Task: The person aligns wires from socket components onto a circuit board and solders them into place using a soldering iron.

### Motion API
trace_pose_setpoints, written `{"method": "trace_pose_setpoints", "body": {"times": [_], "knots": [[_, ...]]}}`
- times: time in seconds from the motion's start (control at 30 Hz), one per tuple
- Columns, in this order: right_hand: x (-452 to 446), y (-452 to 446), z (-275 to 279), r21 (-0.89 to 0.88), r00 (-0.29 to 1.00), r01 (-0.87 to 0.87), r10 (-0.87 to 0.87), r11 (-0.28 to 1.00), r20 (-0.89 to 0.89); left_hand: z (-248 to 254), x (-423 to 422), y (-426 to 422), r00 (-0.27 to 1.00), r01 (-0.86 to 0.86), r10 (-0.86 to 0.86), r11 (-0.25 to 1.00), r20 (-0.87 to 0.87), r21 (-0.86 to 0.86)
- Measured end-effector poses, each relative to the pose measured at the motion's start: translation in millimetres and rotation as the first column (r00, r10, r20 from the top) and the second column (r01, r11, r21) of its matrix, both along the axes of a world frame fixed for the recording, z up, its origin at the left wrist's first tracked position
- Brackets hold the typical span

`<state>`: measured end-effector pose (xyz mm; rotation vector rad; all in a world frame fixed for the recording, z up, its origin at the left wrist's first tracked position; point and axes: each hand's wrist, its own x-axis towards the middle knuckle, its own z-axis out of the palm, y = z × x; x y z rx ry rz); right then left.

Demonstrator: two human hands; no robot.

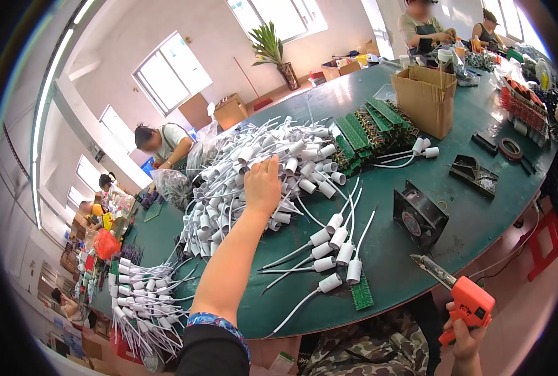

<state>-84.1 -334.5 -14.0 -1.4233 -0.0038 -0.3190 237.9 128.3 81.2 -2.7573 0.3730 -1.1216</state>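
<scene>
My left hand (263, 187) reaches into a big heap of white cylindrical parts with white wires (222, 207); its fingertips are bent down among the parts, and what they hold, if anything, is hidden. At the right, my right hand (464, 332) grips a red soldering gun (473, 302), its metal tip pointing up and left over the table edge. Between the hands lie several separate white parts with wires (338, 237). A narrow green circuit board (362, 292) lies partly under one of them.
Green boards (379, 128) are stacked behind, near a cardboard box (424, 100). A black fan (420, 216), a black tray (474, 175) and a tape roll (510, 148) are at right. More wired parts (144, 294) lie at left. Other people work around the table (279, 269).
</scene>
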Motion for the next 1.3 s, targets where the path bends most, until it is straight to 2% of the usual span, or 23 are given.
{"method": "trace_pose_setpoints", "body": {"times": [0.07, 0.2, 0.3, 0.4, 0.47, 0.57, 0.6, 0.67, 0.77, 0.87, 0.9, 1.0, 1.1, 1.3], "knots": [[0, 1, 2, -0.004, 1.0, 0.002, -0.002, 1.0, -0.001, 4, 0, -2, 1.0, -0.009, 0.009, 1.0, -0.026, -0.01], [-1, 7, 9, 0.008, 0.999, 0.016, -0.016, 1.0, 0.028, 15, -5, -10, 0.978, 0.205, -0.201, 0.977, 0.057, -0.061], [-2, 6, 9, 0.012, 0.999, -0.016, 0.015, 1.0, 0.052, 45, -47, -47, 0.912, 0.399, -0.386, 0.914, 0.14, -0.078], [-5, 7, 13, 0.03, 0.999, -0.004, 0.003, 1.0, 0.041, 71, -105, -79, 0.853, 0.521, -0.513, 0.85, 0.101, -0.083], [-8, 7, 11, 0.005, 0.999, -0.001, 0.001, 1.0, 0.046, 77, -148, -92, 0.814, 0.573, -0.579, 0.814, -0.048, -0.096], [-10, 6, 12, -0.008, 0.998, -0.039, 0.04, 0.999, 0.054, 62, -196, -105, 0.757, 0.565, -0.599, 0.801, -0.26, -0.201], [-10, 6, 12, -0.016, 0.997, -0.05, 0.051, 0.999, 0.052, 58, -207, -104, 0.713, 0.521, -0.561, 0.825, -0.42, -0.217], [-12, 6, 11, -0.005, 0.997, -0.063, 0.063, 0.998, 0.043, 35, -218, -100, 0.591, 0.461, -0.525, 0.843, -0.613, -0.277], [-12, 9, 11, 0.006, 0.996, -0.076, 0.076, 0.997, 0.039, -4, -230, -101, 0.526, 0.308, -0.586, 0.807, -0.616, -0.504], [-15, 6, 10, -0.027, 0.989, -0.146, 0.146, 0.989, 0.025, -40, -242, -108, 0.588, 0.239, -0.629, 0.735, -0.508, -0.634], [-15, 4, 9, -0.046, 0.983, -0.18, 0.181, 0.983, 0.019, -42, -245, -110, 0.562, 0.181, -0.629, 0.727, -0.537, -0.663], [-16, 5, 10, -0.054, 0.981, -0.191, 0.191, 0.98, 0.003, -65, -240, -109, 0.609, 0.411, -0.723, 0.639, -0.325, -0.651], [-17, 7, 6, -0.035, 0.981, -0.195, 0.195, 0.98, 0.001, -70, -238, -109, 0.649, 0.421, -0.695, 0.667, -0.309, -0.615], [-14, 18, 15, -0.061, 0.98, -0.198, 0.199, 0.978, 0.008, -76, -238, -112, 0.699, 0.389, -0.673, 0.642, -0.242, -0.66]]}}
